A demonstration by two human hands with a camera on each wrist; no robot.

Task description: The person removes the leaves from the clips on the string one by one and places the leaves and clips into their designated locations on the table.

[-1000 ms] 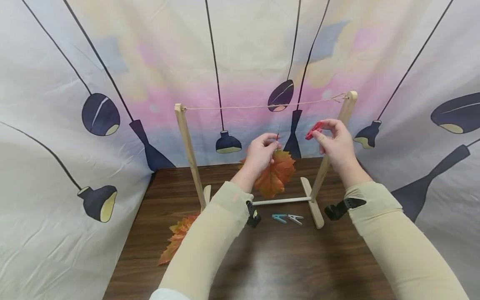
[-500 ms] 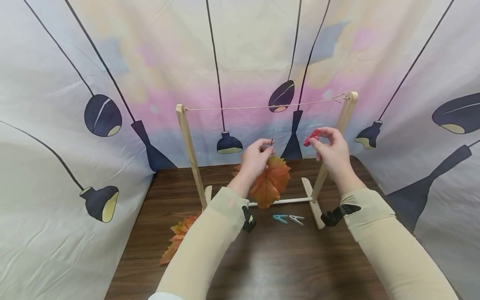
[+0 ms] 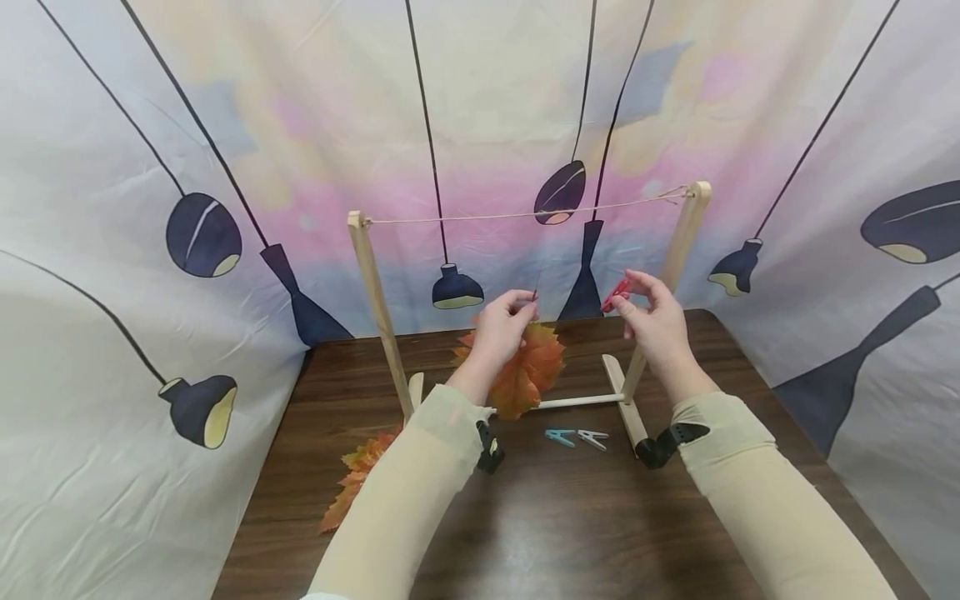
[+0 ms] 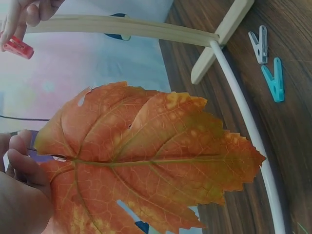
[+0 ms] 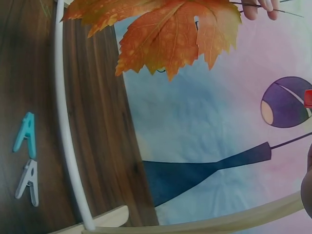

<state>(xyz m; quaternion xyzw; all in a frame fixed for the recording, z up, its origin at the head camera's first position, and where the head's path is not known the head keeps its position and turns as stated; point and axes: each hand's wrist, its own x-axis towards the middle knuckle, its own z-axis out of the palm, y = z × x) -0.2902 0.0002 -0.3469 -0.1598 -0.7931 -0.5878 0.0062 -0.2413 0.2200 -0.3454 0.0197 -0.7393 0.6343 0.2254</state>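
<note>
My left hand (image 3: 501,332) pinches the thin stem of an orange maple leaf (image 3: 529,372), which hangs down below the fingers. In the left wrist view the leaf (image 4: 146,156) spreads wide, its veins clear and its tip over the white bar. To the right, my right hand (image 3: 656,325) holds a red clothespin (image 3: 617,295) between thumb and fingers. Both hands are below the string (image 3: 480,217) that runs between two wooden posts, apart from it. Only an edge of the red clothespin (image 5: 308,98) shows in the right wrist view.
A blue clothespin (image 3: 560,437) and a white clothespin (image 3: 592,438) lie on the wooden table (image 3: 570,533). More orange leaves (image 3: 360,475) lie at the left, partly behind my sleeve. The frame's right post (image 3: 686,233) and white lower bar (image 3: 581,402) stand close to the hands.
Both hands have moved down, the left also a little leftward with the leaf. The red clothespin has come lower and tilted more steeply in the right hand.
</note>
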